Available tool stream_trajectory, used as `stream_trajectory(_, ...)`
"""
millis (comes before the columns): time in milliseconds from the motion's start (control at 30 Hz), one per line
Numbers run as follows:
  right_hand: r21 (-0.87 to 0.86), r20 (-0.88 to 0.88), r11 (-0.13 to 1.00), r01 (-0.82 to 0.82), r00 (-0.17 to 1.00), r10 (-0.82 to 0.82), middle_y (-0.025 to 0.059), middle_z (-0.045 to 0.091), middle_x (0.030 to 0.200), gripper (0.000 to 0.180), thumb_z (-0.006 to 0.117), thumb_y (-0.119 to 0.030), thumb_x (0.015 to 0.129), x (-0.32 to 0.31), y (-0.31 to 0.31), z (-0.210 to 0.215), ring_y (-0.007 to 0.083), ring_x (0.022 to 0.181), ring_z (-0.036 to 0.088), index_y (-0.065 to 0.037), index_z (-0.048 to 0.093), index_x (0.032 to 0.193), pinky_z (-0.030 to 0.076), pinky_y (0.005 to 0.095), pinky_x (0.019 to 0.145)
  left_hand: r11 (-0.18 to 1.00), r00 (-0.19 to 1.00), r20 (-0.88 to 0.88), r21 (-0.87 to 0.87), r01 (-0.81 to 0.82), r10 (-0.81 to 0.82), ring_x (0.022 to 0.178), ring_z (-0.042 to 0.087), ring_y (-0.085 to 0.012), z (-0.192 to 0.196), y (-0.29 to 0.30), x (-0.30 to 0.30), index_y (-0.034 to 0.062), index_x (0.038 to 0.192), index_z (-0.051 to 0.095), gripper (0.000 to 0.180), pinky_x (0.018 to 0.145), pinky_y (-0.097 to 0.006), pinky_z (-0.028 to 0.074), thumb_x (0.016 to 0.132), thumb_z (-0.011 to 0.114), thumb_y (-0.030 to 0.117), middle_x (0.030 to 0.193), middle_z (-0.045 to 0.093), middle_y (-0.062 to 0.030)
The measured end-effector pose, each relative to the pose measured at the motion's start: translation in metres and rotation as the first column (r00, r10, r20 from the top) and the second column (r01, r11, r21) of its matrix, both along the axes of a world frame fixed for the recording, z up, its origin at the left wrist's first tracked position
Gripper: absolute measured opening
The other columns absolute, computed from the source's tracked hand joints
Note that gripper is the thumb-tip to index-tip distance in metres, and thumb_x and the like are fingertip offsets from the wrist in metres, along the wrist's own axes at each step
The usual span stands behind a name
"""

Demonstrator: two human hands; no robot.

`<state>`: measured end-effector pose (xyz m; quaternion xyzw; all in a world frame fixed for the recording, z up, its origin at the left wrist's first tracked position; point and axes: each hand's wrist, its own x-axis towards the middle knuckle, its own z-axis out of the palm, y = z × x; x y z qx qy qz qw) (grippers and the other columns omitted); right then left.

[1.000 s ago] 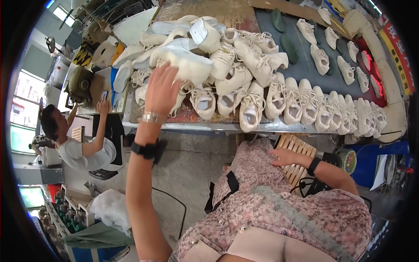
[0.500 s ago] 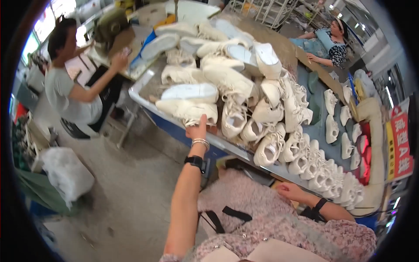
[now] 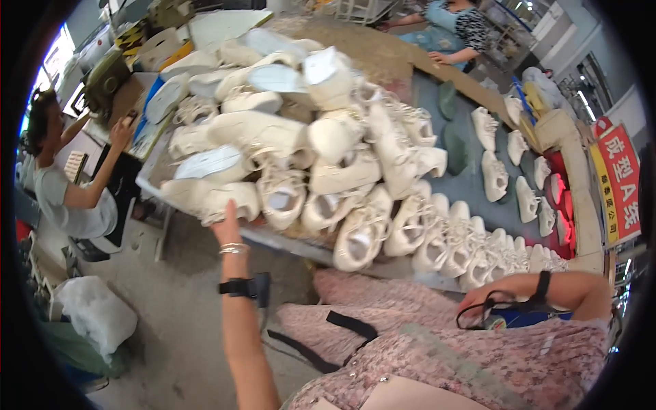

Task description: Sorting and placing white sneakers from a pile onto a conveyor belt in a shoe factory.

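My left hand (image 3: 227, 227) reaches out to the near left corner of a heap of cream lace-up shoes. Its fingers are closed on the end of a cream shoe (image 3: 198, 193) lying on its side; the fingertips are partly hidden against it. A shoe with a pale blue sole (image 3: 210, 164) lies just behind. Right of the hand, another laced shoe (image 3: 281, 195) turns its opening toward me. My right hand (image 3: 477, 301) is held low by my pink apron, below the row of shoes. A dark cord crosses it, and its fingers are mostly hidden.
Paired shoes (image 3: 447, 236) line the near edge of the table (image 3: 147, 179). Further right lie single white shoes (image 3: 493, 174), green soles (image 3: 454, 147) and pink pieces (image 3: 564, 198). One person (image 3: 75, 191) sits at left; another (image 3: 447, 34) is across the table. A white plastic bag (image 3: 96, 311) sits on the floor.
The view has swung right, so the table and heap appear further left. My left hand stays at the same shoe. My right forearm has risen and lies more level across my front.
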<state>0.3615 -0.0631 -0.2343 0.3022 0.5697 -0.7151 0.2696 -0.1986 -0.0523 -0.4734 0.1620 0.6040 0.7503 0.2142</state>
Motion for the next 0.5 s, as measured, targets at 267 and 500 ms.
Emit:
stream_trajectory(267, 0.584, -0.04, 0.804, 0.111, 0.993, -0.108, 0.004, 0.065, 0.093, 0.028, 0.053, -0.02, 0.092, 0.064, 0.074, -0.042, 0.0124, 0.083, 0.06, -0.004, 0.059, 0.114, 0.049, 0.0287, 0.076, 0.979, 0.963, 0.211, -0.154, -0.134, 0.165, 0.083, 0.062, -0.0152, 0.052, -0.026, 0.061, 0.0053, 0.115, 0.058, 0.043, 0.067, -0.03, 0.05, 0.08, 0.075, 0.023, 0.106, 0.064, -0.0061)
stream_trajectory(500, 0.572, -0.359, 0.57, 0.59, 0.805, -0.473, 0.003, 0.063, 0.095, 0.027, 0.057, -0.012, 0.086, 0.074, 0.255, -0.082, 0.0105, 0.081, 0.06, -0.002, 0.061, 0.111, 0.052, 0.0271, 0.066, 0.991, 0.907, -0.419, -0.097, -0.092, 0.043, 0.098, 0.06, -0.0168, 0.167, -0.018, 0.122, -0.0014, 0.121, 0.055, 0.042, 0.083, -0.031, 0.049, 0.083, 0.069, 0.012, 0.111, 0.063, -0.0084)
